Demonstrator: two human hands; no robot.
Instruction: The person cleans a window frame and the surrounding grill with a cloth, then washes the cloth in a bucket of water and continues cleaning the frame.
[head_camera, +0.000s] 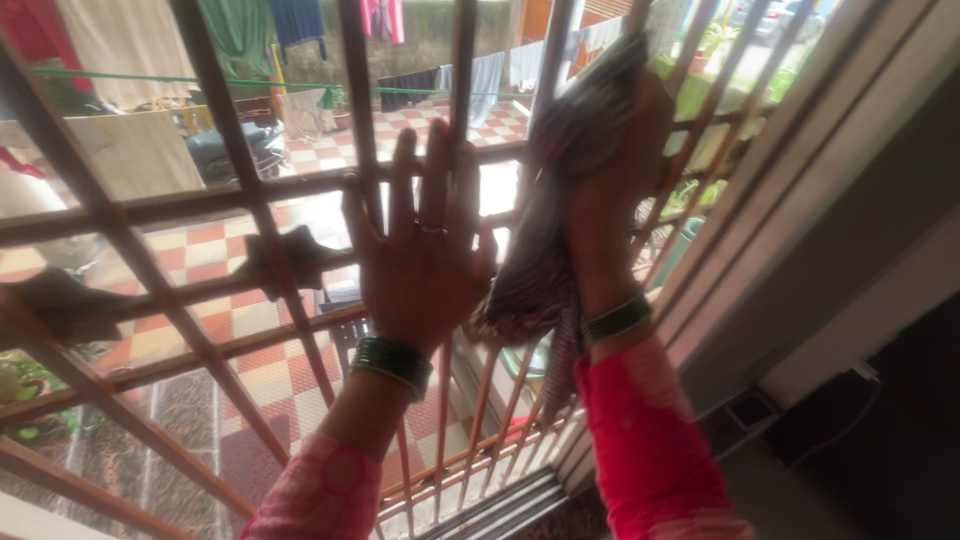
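Left hand (420, 250) nearest, open, fingers spread flat against the window grille (250, 190). Right hand (615, 200), higher and to its right, grips a dark bunched cloth (540, 250); cloth hangs long-axis vertical along an upright bar. Beyond: tiled courtyard (250, 320), hanging laundry (480, 75).

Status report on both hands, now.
Left hand open, flat against window grille. Right hand grips cloth on the bars. Nothing in the way.

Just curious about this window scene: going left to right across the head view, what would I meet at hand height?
Window grille bars → left hand flat against the bars → striped cloth → right hand holding the cloth → window frame.
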